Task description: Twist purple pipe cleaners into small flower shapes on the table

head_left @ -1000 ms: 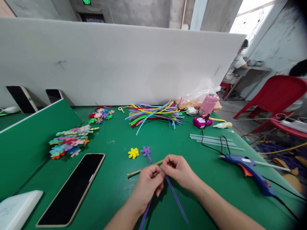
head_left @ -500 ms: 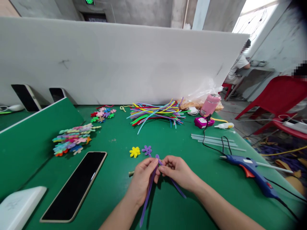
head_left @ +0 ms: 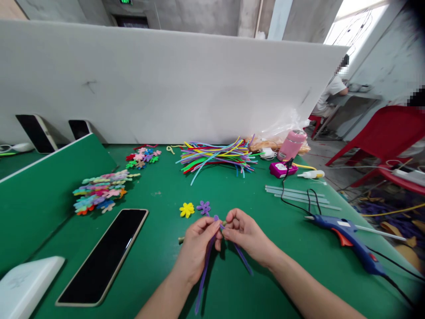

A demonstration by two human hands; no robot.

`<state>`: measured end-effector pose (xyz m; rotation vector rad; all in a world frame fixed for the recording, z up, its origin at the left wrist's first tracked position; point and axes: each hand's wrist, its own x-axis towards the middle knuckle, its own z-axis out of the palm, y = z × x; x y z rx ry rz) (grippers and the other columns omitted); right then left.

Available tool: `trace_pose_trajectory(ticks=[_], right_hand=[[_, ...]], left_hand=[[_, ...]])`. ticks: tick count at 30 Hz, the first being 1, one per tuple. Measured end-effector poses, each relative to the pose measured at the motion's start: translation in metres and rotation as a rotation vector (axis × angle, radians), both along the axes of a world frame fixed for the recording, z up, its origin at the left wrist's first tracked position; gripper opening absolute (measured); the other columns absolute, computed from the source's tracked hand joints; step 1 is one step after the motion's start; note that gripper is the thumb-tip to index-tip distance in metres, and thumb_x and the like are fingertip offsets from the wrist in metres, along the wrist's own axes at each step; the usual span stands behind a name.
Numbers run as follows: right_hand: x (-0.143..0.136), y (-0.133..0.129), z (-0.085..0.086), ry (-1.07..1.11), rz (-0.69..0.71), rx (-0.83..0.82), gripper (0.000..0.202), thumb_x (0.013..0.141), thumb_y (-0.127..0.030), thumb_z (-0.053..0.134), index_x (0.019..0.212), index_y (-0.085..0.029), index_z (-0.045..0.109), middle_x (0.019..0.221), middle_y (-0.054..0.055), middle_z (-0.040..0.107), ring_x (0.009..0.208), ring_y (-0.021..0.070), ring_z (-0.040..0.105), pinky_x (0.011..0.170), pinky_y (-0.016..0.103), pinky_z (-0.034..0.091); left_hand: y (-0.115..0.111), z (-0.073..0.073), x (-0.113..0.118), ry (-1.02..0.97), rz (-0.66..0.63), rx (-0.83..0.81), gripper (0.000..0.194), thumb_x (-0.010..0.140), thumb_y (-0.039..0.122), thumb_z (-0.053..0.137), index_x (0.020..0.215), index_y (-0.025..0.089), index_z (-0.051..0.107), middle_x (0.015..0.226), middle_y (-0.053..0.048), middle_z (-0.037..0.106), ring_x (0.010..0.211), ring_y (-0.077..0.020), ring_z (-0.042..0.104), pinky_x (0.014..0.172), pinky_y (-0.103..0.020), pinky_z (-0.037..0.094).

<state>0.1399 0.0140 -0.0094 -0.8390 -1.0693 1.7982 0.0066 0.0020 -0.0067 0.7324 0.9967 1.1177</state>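
Note:
A purple pipe cleaner (head_left: 203,283) is bent over between my hands, with a small loop at the top and two tails hanging down. My left hand (head_left: 199,246) pinches it near the loop. My right hand (head_left: 247,235) is closed at the other side, its fingertips around the pipe cleaner beside one end of a thin olive rod (head_left: 181,240). That rod passes under my left hand, and its middle is hidden. Just beyond my fingers lie a purple flower (head_left: 203,207) and a yellow flower (head_left: 187,210).
A bundle of coloured pipe cleaners (head_left: 217,158) lies at the back. Flower piles (head_left: 99,192) and a phone (head_left: 102,257) are on the left. To the right are glue sticks (head_left: 299,196), a blue glue gun (head_left: 348,235) with its cord, and a pink bottle (head_left: 292,145).
My right hand has shifted slightly up and its fingers have moved, so the rod's end now shows more. The right tail of the pipe cleaner has swung a little left.

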Motion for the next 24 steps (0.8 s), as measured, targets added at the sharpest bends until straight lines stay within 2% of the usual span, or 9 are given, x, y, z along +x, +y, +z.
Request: trace_pose_trajectory(ticks=[5,13,18,24], right_hand=[[0.004,-0.002,0.003,0.096,0.103,-0.083,0.035,0.067,-0.029,0.073,0.085,-0.017,0.044,0.064,-0.004,0.059,0.039,0.0012,0.044,0.034,0.012,0.023],[0.002,0.0,0.0,-0.115,0.091,0.009,0.035,0.069,-0.034,0.069,0.088,-0.018,0.044,0.07,-0.006,0.054,0.042,0.0029,0.053,0.038,0.013,0.036],[-0.002,-0.004,-0.005,-0.112,0.109,0.087,0.028,0.075,-0.034,0.062,0.09,-0.018,0.044,0.076,-0.005,0.052,0.045,0.0028,0.055,0.042,0.016,0.041],[-0.003,-0.005,-0.009,-0.182,0.063,0.153,0.024,0.078,-0.025,0.057,0.098,-0.019,0.044,0.075,-0.005,0.048,0.047,0.0035,0.055,0.043,0.016,0.039]], left_hand=[[-0.002,0.004,-0.001,-0.01,-0.024,0.027,0.017,0.075,0.024,0.06,0.062,0.015,0.053,0.051,0.004,0.055,0.045,-0.0056,0.046,0.048,-0.018,0.036],[-0.004,0.007,0.0,0.205,-0.003,0.035,0.025,0.077,0.028,0.056,0.058,0.017,0.045,0.047,0.008,0.046,0.035,-0.0036,0.036,0.039,-0.017,0.027],[-0.006,0.004,0.002,0.201,-0.004,0.022,0.024,0.076,0.029,0.056,0.06,0.018,0.043,0.047,0.008,0.044,0.04,-0.0051,0.039,0.042,-0.018,0.029],[-0.007,0.001,0.006,0.204,-0.091,0.087,0.021,0.081,0.031,0.048,0.065,0.02,0.04,0.049,0.007,0.047,0.046,-0.0092,0.044,0.047,-0.021,0.034]])
